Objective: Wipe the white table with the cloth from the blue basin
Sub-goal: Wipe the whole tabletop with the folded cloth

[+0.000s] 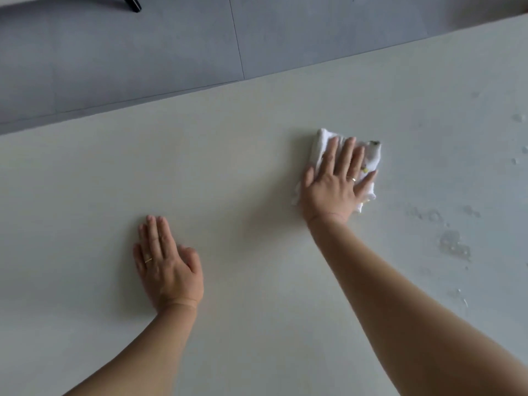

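From the head view we press our right hand flat, fingers spread and straight, on the folded white cloth, which lies on the white table right of centre. Our left hand rests flat on bare tabletop, holding nothing. Water droplets sit just right of the cloth; grey floor lies beyond the far edge.

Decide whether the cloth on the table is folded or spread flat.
Folded: the cloth is a small bunched pad with layered edges under the right hand.
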